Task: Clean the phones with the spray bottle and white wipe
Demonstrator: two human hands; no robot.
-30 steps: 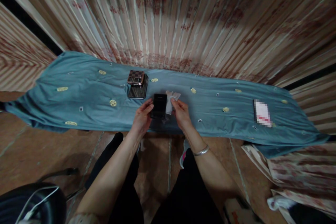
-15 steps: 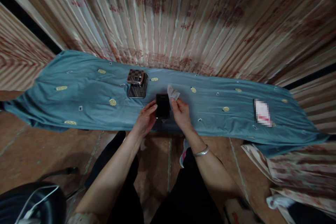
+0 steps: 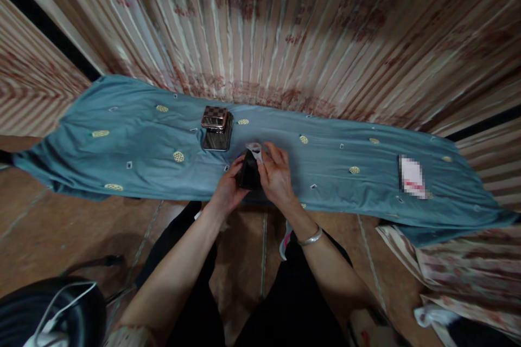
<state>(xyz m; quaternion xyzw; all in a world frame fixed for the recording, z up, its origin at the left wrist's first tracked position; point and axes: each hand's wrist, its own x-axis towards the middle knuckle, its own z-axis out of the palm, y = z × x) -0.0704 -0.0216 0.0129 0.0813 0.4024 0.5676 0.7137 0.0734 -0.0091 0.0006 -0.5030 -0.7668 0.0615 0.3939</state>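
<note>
We held a small black box (image 3: 248, 171) in both hands above the near edge of a blue cloth (image 3: 122, 141). Our left hand (image 3: 228, 188) gripped its left side with curled fingers, while our right hand (image 3: 278, 174) pressed a white tissue (image 3: 254, 148) against its top, fingers closed over it. A shiny metal box (image 3: 216, 129) with a checkered lid sat on the cloth just behind. A white card (image 3: 412, 175) lay well apart to the right.
</note>
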